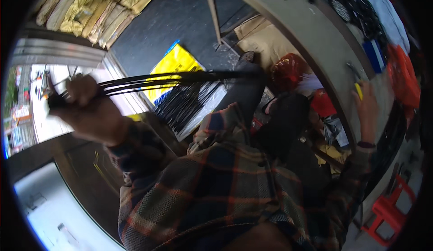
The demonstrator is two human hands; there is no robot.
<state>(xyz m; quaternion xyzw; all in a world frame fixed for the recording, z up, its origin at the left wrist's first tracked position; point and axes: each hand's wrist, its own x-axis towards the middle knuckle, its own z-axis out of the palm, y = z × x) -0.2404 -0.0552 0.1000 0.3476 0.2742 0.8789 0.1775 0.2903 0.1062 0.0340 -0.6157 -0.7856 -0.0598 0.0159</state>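
My left hand (92, 109) is raised at the left, closed around one end of a bundle of long black strips (185, 78). The strips stretch taut to the right across my lap, and their far end blurs into the dark clothing by my knees. On the table at the right, my right hand (368, 109) has its fingers closed at a tool with a yellow handle (358, 91). A grey metal part (352, 69) shows just beyond the fingers; the tool's exact kind is unclear. More black strips (187, 104) lie below the stretched bundle, over a yellow and white plastic sack (178, 64).
The table (315, 30) curves along my right, with a blue and white box (373, 56), a red plastic bag (399, 77) and black strips on it. Below stand a red bag (288, 70) and cardboard. A red stool (390, 212) is lower right; stacked bundles (94, 9) lie upper left.
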